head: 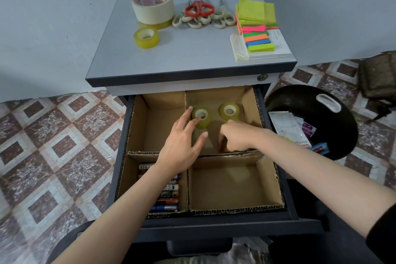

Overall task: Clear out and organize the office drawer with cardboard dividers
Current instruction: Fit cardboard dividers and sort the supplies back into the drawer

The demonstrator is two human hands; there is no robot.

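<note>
Batteries (169,198) lie half hidden under the left forearm. Spread wide, the left hand (182,141) touches a tape roll (201,116). The right hand (237,135) curls downward, and I cannot tell whether it grips anything.

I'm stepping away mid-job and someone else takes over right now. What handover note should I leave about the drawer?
Left hand: open, fingertips on one small yellowish clear tape roll in the back-right cardboard compartment.
Right hand: curled low in the same compartment; whether it holds anything cannot be seen.
A second such roll sits beside the first.
Done: assorted batteries lie in the front-left compartment.
Left: on the grey cabinet top wait a wide cream masking tape roll, another small clear roll, a pile of red and cream scissors and neon sticky notes; these need compartments.
</note>
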